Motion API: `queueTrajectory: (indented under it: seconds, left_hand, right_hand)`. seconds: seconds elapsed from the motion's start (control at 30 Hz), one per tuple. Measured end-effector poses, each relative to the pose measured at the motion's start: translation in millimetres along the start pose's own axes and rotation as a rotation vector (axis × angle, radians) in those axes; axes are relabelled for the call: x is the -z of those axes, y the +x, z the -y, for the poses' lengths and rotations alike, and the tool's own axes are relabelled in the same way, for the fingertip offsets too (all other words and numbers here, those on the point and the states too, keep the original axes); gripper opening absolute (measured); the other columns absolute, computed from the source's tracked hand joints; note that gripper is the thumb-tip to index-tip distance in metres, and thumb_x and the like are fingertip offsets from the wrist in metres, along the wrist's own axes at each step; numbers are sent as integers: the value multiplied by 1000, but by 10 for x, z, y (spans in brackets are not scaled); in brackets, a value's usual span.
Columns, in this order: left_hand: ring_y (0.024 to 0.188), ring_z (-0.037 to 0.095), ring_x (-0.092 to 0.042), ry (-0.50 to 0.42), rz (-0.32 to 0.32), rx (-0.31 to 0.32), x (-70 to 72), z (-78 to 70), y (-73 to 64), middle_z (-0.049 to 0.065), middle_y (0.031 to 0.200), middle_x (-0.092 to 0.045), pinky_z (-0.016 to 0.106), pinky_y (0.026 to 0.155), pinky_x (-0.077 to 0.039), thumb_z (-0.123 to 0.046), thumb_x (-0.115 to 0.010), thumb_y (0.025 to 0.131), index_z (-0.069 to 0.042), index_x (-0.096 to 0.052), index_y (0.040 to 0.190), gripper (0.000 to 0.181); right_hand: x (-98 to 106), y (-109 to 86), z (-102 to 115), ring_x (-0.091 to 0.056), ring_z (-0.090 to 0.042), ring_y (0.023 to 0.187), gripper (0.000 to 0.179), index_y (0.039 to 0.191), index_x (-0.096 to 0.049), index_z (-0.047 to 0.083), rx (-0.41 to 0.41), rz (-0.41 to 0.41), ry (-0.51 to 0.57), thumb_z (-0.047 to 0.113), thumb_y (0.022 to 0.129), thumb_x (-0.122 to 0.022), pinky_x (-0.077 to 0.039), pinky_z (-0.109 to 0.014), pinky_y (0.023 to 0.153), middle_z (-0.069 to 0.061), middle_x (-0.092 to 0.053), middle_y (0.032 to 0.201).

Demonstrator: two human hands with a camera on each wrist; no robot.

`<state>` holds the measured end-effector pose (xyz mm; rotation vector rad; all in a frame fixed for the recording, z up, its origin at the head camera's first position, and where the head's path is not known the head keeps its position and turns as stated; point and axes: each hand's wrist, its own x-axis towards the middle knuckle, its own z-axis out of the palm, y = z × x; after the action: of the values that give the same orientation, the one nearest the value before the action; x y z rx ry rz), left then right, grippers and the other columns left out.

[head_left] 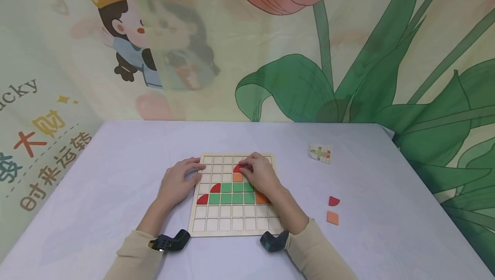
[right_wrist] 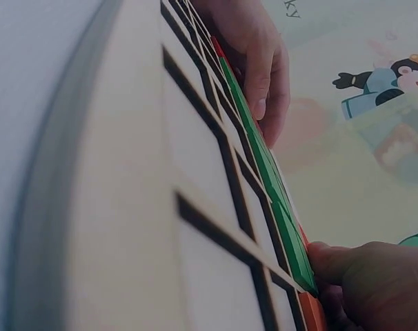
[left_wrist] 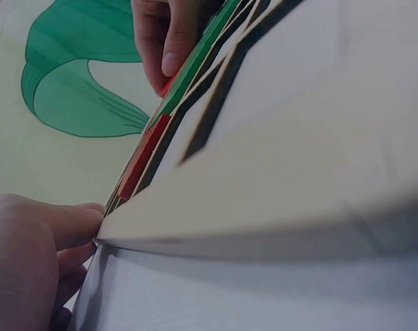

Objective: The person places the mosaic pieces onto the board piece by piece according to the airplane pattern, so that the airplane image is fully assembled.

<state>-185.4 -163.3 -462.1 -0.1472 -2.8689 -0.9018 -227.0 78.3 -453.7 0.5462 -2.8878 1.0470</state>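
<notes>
A wooden grid board (head_left: 216, 225) lies on the table, with red, orange and green pieces in some of its cells. My left hand (head_left: 175, 183) rests against the board's left edge, thumb and fingertips touching it. Over the upper part of the board, my right hand (head_left: 263, 175) pinches a red quarter-round piece (head_left: 236, 168) just above an orange square (head_left: 237, 177). Two rows of green squares (head_left: 226, 198) sit lower down, with red quarter-round pieces (head_left: 202, 199) at their left ends. Another orange piece (head_left: 261, 198) is partly hidden by my right wrist.
To the board's right, a loose red quarter-round piece (head_left: 334, 201) and a loose orange square (head_left: 332, 218) lie on the white tablecloth (head_left: 371, 177). Farther back is a small picture card (head_left: 320, 153) with a coloured grid pattern. A printed backdrop (head_left: 216, 104) hangs behind the table.
</notes>
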Motion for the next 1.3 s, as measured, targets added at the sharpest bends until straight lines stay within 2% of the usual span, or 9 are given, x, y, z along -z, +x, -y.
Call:
queueTrajectory:
  seconds: [0.23,0.5,0.63,0.83,0.93,1.07,1.13,1.3]
  left_hand:
    - [136,32,-39,-7,-8,7,-5,2,1,9,140,-52,59,109,-26,-21,-59,90,-14,-66,119,31]
    - [136,33,-38,-12,1,6,2,-13,1,10,140,-51,59,109,-26,-21,-58,90,-14,-65,119,31]
    - [136,33,-38,-17,5,2,8,-14,2,10,141,-51,59,108,-26,-21,-58,90,-14,-66,119,30]
    - [136,34,-38,-23,9,-2,22,-21,-10,11,140,-51,59,108,-25,-21,-58,90,-12,-66,119,30]
    - [136,34,-38,-30,13,1,33,-35,-13,12,141,-51,59,109,-25,-21,-58,91,-12,-66,118,30]
    - [136,35,-38,-31,19,3,36,-48,-17,13,141,-50,59,108,-25,-21,-57,91,-11,-65,119,31]
    - [136,35,-38,-28,22,3,31,-49,-20,13,141,-50,59,108,-25,-21,-57,91,-11,-65,119,31]
    - [136,36,-37,-22,27,-5,30,-42,-10,13,141,-50,60,108,-25,-20,-57,91,-12,-65,119,30]
  right_hand:
    - [17,-1,-2,-56,-16,90,23,108,-73,10,13,11,3,18,87,-69,-52,-29,80,-1,-60,99]
    - [45,-17,-7,-54,-12,85,16,100,-76,11,32,17,-5,18,86,-70,-51,-23,74,3,-59,95]
    - [67,-16,13,-54,-12,85,16,100,-76,12,38,44,-42,19,88,-68,-51,-23,74,3,-59,97]
    - [148,-17,4,-55,-14,93,20,106,-74,15,51,119,-57,23,92,-63,-52,-27,83,1,-59,105]
    - [286,-26,-35,-57,-13,94,21,108,-73,15,34,134,-28,24,93,-61,-52,-27,83,1,-60,106]
    - [607,-70,-145,-58,-13,90,21,110,-71,15,-39,113,-20,23,92,-62,-53,-26,76,1,-62,104]
    - [799,-128,-232,-58,-16,90,23,112,-69,15,-73,101,-42,23,92,-62,-53,-28,73,-2,-62,104]
    - [1257,-373,-559,-56,-26,101,35,124,-62,14,-216,127,-94,28,91,-63,-53,-36,79,-11,-60,114]
